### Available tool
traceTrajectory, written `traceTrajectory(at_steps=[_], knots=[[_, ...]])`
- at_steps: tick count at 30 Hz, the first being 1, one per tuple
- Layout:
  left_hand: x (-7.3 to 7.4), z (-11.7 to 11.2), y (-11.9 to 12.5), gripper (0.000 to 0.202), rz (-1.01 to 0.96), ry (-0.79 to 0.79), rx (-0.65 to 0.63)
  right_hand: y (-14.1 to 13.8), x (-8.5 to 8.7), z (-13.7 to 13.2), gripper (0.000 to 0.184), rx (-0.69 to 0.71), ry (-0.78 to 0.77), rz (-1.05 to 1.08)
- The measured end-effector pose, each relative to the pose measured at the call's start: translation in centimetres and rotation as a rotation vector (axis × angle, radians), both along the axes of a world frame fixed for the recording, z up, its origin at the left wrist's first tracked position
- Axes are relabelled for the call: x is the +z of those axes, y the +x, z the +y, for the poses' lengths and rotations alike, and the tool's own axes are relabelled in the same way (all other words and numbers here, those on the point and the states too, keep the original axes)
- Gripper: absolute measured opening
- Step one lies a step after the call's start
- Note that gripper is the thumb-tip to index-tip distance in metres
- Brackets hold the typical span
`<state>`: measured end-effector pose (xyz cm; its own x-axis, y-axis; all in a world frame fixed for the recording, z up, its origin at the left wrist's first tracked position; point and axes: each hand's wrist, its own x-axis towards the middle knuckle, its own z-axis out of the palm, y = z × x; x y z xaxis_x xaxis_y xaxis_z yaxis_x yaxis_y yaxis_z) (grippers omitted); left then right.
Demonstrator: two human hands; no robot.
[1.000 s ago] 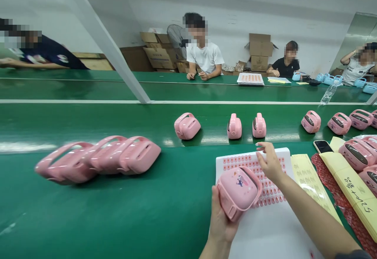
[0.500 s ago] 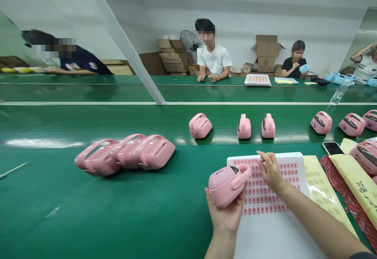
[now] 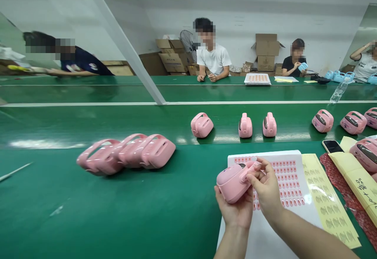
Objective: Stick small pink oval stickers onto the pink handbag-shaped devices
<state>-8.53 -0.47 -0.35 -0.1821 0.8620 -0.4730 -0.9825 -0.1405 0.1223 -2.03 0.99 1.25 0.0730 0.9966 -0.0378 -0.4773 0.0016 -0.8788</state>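
Observation:
A glossy pink handled device [image 3: 232, 186], rounded with a dark window on top, rests tilted in my left hand [image 3: 237, 212], which cups it from below. My right hand [image 3: 266, 184] is closed at the device's handle, thumb and fingers on either side of it. Whether a small sticker lies between those fingertips I cannot tell. Beneath both hands is a white sheet [image 3: 285, 154] with rows of small pink oval stickers, partly covered by my hands and the device. A yellow sticker sheet [image 3: 325, 196] lies to its right.
Three pink devices lean together on the green table [image 3: 118, 219] at left; more stand on the green belt [image 3: 153, 127] beyond. A phone [image 3: 332, 146], red bubble wrap [image 3: 332, 168] and a folded yellow paper [image 3: 356, 176] lie right. A slanted post [image 3: 129, 54] rises ahead; co-workers sit opposite.
My right hand has come down and left from above the sticker sheet to the device's handle. My left hand has shifted slightly right with the device. The white sheet has turned slightly.

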Motion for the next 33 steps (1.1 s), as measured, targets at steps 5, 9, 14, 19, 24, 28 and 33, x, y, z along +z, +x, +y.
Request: traceTrajectory(at_steps=[5,9,14,19,24,28,33], knots=[[-0.3,0.0,0.3,0.053,0.001,0.03,-0.013,-0.2,-0.4,-0.1,0.044,-0.083,-0.01,0.033],[-0.8,0.1,0.4,0.056,-0.004,0.044,-0.018,-0.2,-0.7,-0.1,0.043,-0.108,0.012,-0.005],[-1.4,0.0,0.4,0.058,-0.01,0.041,-0.048,-0.4,-1.2,-0.2,0.04,-0.197,0.103,-0.151],[-0.9,-0.1,0.8,0.058,-0.029,0.019,-0.052,0.1,-1.6,-0.2,0.033,-0.245,0.224,-0.286],[0.1,-0.1,1.1,0.055,-0.037,-0.009,-0.039,0.7,-0.9,-0.1,0.039,-0.13,0.14,-0.16],[0.0,-0.1,1.1,0.056,-0.03,0.023,-0.059,0.7,-0.1,-0.3,0.04,-0.167,0.105,-0.065],[-0.6,-0.1,1.0,0.057,-0.039,0.076,-0.075,0.6,0.1,-0.4,0.04,-0.163,0.109,-0.079]])
